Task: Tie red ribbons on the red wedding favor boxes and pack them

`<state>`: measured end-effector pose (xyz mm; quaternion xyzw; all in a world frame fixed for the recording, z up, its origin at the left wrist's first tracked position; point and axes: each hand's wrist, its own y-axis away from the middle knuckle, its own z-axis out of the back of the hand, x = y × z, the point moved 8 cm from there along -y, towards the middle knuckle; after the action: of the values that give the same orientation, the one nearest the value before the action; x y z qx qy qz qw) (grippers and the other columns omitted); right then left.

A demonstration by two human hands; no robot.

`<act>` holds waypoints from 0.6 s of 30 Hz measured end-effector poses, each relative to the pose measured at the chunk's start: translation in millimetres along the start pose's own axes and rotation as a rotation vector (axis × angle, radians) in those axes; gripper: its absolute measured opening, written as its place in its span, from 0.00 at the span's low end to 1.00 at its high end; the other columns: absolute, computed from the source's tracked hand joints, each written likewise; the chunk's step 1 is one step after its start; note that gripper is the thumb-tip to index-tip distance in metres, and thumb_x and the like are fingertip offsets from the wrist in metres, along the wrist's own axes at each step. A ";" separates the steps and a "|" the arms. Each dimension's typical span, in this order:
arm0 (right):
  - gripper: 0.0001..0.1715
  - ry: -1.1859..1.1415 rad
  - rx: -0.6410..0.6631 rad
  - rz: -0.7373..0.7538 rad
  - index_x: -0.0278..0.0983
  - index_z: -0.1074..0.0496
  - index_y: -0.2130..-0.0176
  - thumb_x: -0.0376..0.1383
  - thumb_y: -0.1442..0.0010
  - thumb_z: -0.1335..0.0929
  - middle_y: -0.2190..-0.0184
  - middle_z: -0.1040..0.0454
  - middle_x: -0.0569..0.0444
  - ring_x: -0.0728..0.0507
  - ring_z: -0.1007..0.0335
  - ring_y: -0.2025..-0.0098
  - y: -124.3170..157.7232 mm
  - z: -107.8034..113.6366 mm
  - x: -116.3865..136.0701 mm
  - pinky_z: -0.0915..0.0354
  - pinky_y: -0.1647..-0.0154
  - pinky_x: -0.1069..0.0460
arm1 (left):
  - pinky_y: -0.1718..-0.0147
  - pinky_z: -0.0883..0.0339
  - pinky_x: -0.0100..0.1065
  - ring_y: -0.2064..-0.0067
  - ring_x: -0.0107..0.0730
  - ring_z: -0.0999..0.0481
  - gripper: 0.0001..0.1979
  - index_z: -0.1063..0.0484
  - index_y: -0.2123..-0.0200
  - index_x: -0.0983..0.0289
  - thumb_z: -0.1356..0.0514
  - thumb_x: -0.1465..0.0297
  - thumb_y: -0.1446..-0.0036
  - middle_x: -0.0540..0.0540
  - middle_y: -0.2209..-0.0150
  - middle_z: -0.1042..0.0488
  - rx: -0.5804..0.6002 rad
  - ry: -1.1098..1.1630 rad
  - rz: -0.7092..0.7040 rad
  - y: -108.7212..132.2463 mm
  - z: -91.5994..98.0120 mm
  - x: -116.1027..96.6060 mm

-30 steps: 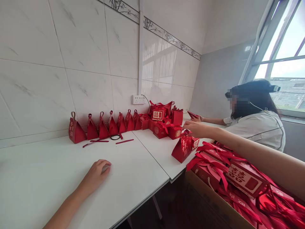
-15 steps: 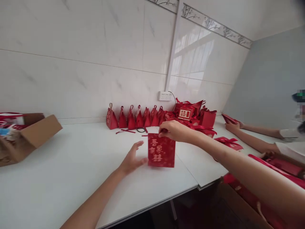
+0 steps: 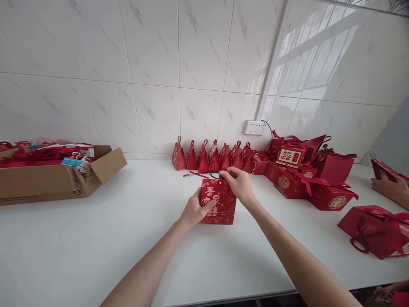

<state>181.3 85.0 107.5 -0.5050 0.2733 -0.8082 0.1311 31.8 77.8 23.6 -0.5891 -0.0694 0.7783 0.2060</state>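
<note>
A small red paper box [image 3: 220, 204] with gold characters stands on the white table [image 3: 96, 238] in front of me. My left hand [image 3: 194, 210] grips its left side with the thumb across the front. Pinching the box's top edge, my right hand [image 3: 238, 184] has its fingers closed on it. Just behind the box lie loose red ribbons [image 3: 194, 174] and a black ring.
A row of red pyramid boxes [image 3: 212, 157] lines the tiled wall. Red ribboned gift boxes [image 3: 306, 179] pile at the right, one more [image 3: 377, 230] near the edge. An open cardboard carton [image 3: 57, 179] sits at left. Another person's hand [image 3: 388, 187] rests far right.
The view swung left. My right hand carried the red box from the right side to the table's middle, and my left hand came up and took hold of its side.
</note>
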 end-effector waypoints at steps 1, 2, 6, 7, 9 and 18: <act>0.20 -0.028 -0.086 0.007 0.37 0.32 0.75 0.50 0.44 0.37 0.81 0.31 0.56 0.48 0.38 0.78 6.3 4.8 -8.1 0.44 0.78 0.53 | 0.57 0.32 0.38 0.57 0.39 0.25 0.23 0.35 0.55 0.62 0.39 0.56 0.51 0.55 0.58 0.25 -0.001 -0.008 -0.002 0.1 -1.4 -0.6; 0.19 -0.050 -0.137 0.025 0.37 0.32 0.71 0.49 0.42 0.39 0.78 0.30 0.55 0.47 0.36 0.76 13.5 7.0 -14.7 0.41 0.75 0.53 | 0.57 0.32 0.38 0.57 0.39 0.25 0.23 0.35 0.54 0.62 0.39 0.56 0.51 0.55 0.57 0.25 -0.004 -0.006 -0.003 0.2 -2.2 -1.1; 0.16 -0.149 -0.020 0.026 0.39 0.35 0.61 0.48 0.42 0.37 0.66 0.27 0.52 0.43 0.31 0.66 34.5 -8.8 -36.5 0.35 0.64 0.49 | 0.57 0.32 0.37 0.56 0.39 0.26 0.26 0.36 0.52 0.61 0.39 0.54 0.51 0.55 0.56 0.26 0.003 0.068 0.016 0.5 -2.0 1.5; 0.16 -0.177 0.014 -0.009 0.39 0.36 0.61 0.48 0.43 0.36 0.65 0.27 0.52 0.42 0.30 0.64 36.5 -13.3 -42.0 0.34 0.63 0.48 | 0.57 0.32 0.38 0.56 0.40 0.26 0.27 0.36 0.52 0.62 0.40 0.53 0.51 0.56 0.56 0.26 0.024 0.110 0.003 0.8 -2.4 1.4; 0.17 -0.200 -0.020 -0.057 0.39 0.37 0.60 0.49 0.43 0.36 0.61 0.28 0.50 0.41 0.31 0.60 36.0 -13.6 -49.7 0.34 0.59 0.45 | 0.59 0.32 0.37 0.59 0.39 0.26 0.27 0.34 0.54 0.63 0.45 0.49 0.48 0.57 0.58 0.25 0.064 0.200 -0.040 1.7 -3.0 -0.3; 0.33 -0.442 0.628 -0.174 0.38 0.28 0.71 0.62 0.47 0.41 0.70 0.26 0.49 0.39 0.29 0.62 48.9 -47.1 -34.9 0.34 0.59 0.43 | 0.55 0.35 0.43 0.55 0.41 0.30 0.31 0.37 0.60 0.63 0.33 0.50 0.63 0.58 0.59 0.32 -0.401 -0.103 -0.336 15.4 24.3 -32.7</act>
<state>152.3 76.6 37.4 -0.6234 -0.0659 -0.7322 0.2662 12.3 54.0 54.4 -0.5580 -0.3294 0.7329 0.2077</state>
